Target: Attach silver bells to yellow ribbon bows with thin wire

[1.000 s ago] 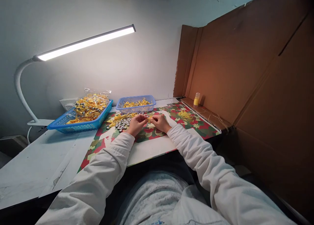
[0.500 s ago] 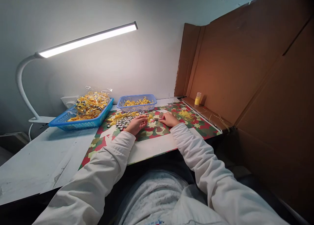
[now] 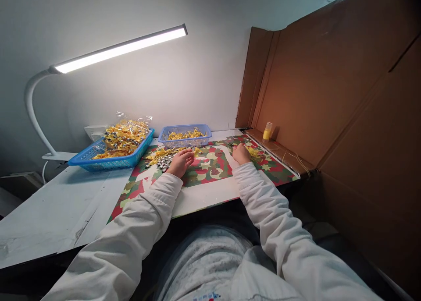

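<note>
My left hand (image 3: 180, 162) is over the patterned sheet (image 3: 215, 174), its fingers curled together at the right side of a pile of silver beads (image 3: 163, 162). Whatever it holds is too small to make out. Yellow ribbon pieces with stems (image 3: 160, 155) lie behind the beads. Farther right, my right hand (image 3: 241, 154) is closed beside a heap of thin yellow strands (image 3: 255, 154); its fingertips point away and their contents are hidden.
A blue basket (image 3: 123, 162) at the left is heaped with yellow and silver pieces. Behind the sheet sits a smaller basket (image 3: 186, 141). A lamp (image 3: 121, 49) hangs above. Cardboard (image 3: 315, 86) stands at the right, near a yellow bottle (image 3: 267, 132).
My right hand has moved right and slightly away, toward the yellow strands, apart from my left hand. My left hand has shifted slightly left. The view has shifted a little.
</note>
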Available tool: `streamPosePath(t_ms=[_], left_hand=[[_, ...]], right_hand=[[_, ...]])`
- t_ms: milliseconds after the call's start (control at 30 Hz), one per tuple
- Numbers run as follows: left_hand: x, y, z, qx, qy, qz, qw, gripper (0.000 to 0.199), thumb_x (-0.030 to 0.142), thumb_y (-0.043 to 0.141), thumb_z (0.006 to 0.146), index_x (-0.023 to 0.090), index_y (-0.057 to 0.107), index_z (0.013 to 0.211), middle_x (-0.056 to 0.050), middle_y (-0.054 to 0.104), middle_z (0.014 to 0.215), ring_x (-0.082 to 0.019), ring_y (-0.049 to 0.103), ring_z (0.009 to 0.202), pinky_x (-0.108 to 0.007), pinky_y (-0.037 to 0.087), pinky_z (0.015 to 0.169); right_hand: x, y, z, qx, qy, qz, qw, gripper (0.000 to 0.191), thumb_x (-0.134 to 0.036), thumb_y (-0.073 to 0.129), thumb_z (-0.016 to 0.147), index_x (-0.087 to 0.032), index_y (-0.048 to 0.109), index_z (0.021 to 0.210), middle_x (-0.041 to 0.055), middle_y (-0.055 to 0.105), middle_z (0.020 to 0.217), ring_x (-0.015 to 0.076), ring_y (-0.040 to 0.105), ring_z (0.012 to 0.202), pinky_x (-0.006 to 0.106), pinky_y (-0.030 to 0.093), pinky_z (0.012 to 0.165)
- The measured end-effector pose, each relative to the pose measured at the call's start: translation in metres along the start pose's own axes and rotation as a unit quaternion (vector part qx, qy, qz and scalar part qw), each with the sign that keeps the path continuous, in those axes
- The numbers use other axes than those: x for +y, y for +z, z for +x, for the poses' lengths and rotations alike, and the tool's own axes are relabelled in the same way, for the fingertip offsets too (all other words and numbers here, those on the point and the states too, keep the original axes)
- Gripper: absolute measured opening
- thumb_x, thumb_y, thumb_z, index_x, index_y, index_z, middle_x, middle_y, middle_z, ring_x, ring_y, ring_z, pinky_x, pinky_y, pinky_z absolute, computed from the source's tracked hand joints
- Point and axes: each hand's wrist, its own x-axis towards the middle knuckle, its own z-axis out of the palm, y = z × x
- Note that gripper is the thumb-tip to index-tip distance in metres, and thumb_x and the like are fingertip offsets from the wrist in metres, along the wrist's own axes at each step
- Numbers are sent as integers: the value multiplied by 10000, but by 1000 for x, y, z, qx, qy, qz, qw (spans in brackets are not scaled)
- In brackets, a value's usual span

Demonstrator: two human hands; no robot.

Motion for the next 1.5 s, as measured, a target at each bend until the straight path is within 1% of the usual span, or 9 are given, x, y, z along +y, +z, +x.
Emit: streamPosePath(t_ms=[133, 200, 300, 367, 433, 500, 667, 867, 1500], left_hand=[[6, -2, 3, 36, 36, -18, 999, 253, 199, 719, 543, 203, 564, 742, 25, 556, 626, -99, 552, 560, -242, 487, 571], [8, 0, 1, 49, 44, -19, 998, 273, 197, 724, 529, 197, 559, 747, 27, 566, 625, -93, 547, 554, -241, 481, 574], [8, 3, -4, 59, 58, -1, 997, 326, 206, 752, 492, 176, 563, 755, 25, 596, 627, -90, 550, 543, -243, 472, 570], [6, 4, -5, 58, 73, 24, 995, 353, 223, 770, 470, 165, 566, 752, 30, 599, 598, -91, 546, 518, -242, 460, 549], [4, 5, -6, 55, 94, 52, 993, 359, 243, 779, 461, 160, 567, 739, 35, 591, 549, -98, 538, 486, -242, 445, 521], [2, 5, -6, 46, 117, 77, 989, 352, 259, 785, 462, 163, 567, 720, 38, 582, 510, -105, 533, 464, -245, 434, 503], [0, 7, -8, 1, 152, 109, 982, 341, 271, 798, 475, 174, 559, 697, 43, 582, 492, -106, 532, 457, -244, 430, 504], [-2, 8, -9, -5, 171, 105, 980, 315, 252, 785, 485, 181, 542, 674, 50, 577, 534, -101, 540, 488, -239, 435, 526], [-3, 8, -10, -44, 158, 115, 980, 292, 234, 776, 509, 178, 518, 634, 54, 537, 544, -90, 518, 491, -226, 411, 517]], right_hand=[[4, -8, 3, 40, 44, 11, 998, 305, -251, 474, 894, -93, 585, 1130, 240, 664, 1080, 323, 632, 999, 376, 449, 726], [2, -11, 1, 49, 29, 28, 998, 283, -303, 470, 896, -111, 629, 1030, 208, 684, 1015, 290, 641, 925, 348, 436, 697], [-9, -11, -10, 26, -143, 99, 984, 284, -396, 492, 871, -159, 647, 842, 92, 698, 843, 195, 616, 765, 276, 404, 652], [-19, -7, -22, -25, -285, 140, 948, 277, -420, 525, 840, -173, 636, 779, 27, 672, 739, 147, 575, 678, 240, 377, 625], [-29, -2, -35, -47, -355, 143, 923, 275, -424, 539, 831, -176, 633, 758, 5, 648, 692, 130, 550, 644, 228, 354, 611], [-37, 3, -45, -29, -379, 119, 917, 258, -412, 548, 832, -183, 634, 752, 3, 646, 693, 132, 549, 658, 228, 338, 616], [-44, 11, -54, 23, -389, 43, 920, 242, -402, 545, 862, -193, 637, 781, 24, 675, 740, 160, 578, 727, 244, 311, 627], [-45, 16, -57, 52, -377, -4, 925, 242, -391, 536, 873, -185, 633, 793, 45, 696, 785, 168, 583, 712, 265, 285, 603], [-47, 17, -60, 49, -353, 9, 934, 258, -395, 554, 852, -188, 627, 715, 33, 659, 691, 161, 549, 649, 268, 258, 574]])
